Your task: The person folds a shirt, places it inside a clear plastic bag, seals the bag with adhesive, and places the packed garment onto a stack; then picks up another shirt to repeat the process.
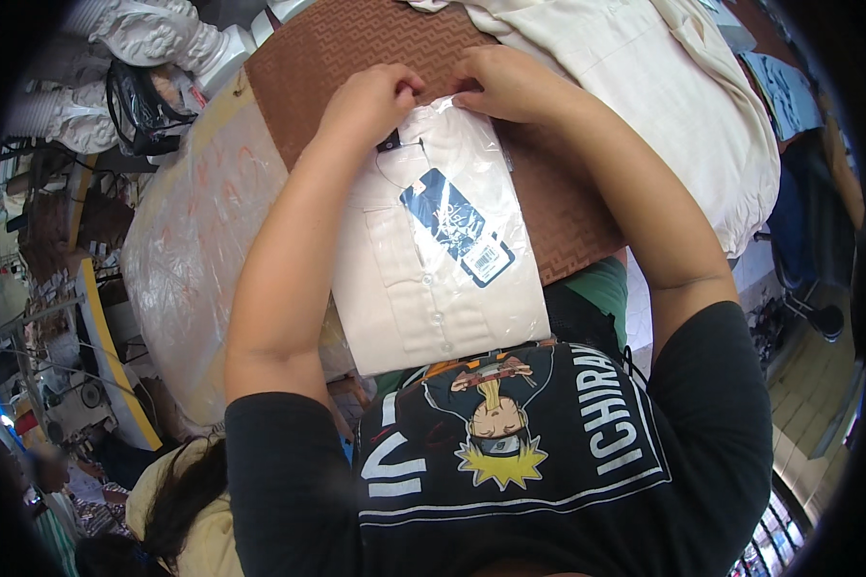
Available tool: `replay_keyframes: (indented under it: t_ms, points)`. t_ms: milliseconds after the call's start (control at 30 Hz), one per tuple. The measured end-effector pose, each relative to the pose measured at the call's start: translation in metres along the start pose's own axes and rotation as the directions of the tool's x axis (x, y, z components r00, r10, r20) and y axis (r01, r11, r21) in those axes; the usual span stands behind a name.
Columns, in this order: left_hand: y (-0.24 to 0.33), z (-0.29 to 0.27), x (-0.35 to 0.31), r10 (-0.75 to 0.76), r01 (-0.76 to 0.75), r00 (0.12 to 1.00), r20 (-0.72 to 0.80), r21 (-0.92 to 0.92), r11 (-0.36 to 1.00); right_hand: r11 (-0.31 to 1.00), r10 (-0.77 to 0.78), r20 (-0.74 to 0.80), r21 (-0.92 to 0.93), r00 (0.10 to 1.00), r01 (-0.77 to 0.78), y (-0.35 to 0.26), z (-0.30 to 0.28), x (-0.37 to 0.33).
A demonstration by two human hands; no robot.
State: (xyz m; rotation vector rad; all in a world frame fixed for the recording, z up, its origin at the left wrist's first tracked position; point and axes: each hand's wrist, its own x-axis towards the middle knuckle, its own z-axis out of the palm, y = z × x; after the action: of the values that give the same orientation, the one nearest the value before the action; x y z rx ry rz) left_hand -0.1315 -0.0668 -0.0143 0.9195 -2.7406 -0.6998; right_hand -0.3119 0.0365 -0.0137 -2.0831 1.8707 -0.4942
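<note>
A folded cream shirt [380,279] in a clear plastic bag [520,269] lies in front of me, its lower end against my black T-shirt. Small buttons run down its front, and a dark blue hang tag [443,213] with a white barcode label shows through the plastic. At the bag's far left corner, my left hand [380,96] is closed with curled fingers, their tips partly hidden. My right hand [510,82] pinches the bag's far edge, its thumb pressed on the plastic.
Under the bag is a brown patterned table cover [346,38]. Cream cloth [645,96] is heaped at the right. Plastic-wrapped material [212,250] lies at the left, near white ornate columns [154,38] and a black bag [140,111]. Another person [188,500] sits at lower left.
</note>
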Motion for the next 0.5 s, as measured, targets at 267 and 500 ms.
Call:
replay_keyframes:
  t_ms: [267,500]
  points:
    - [-0.011,0.008,-0.032,-0.07,0.056,0.994,-0.086,-0.158,0.986,0.999,0.036,-0.108,-0.019,0.994,-0.038,-0.01,0.016,0.01]
    - [-0.017,-0.02,-0.09,-0.192,0.095,0.893,-0.407,-0.245,0.965,1.0,-0.011,-0.448,-0.017,0.894,0.003,-0.044,0.021,-0.018]
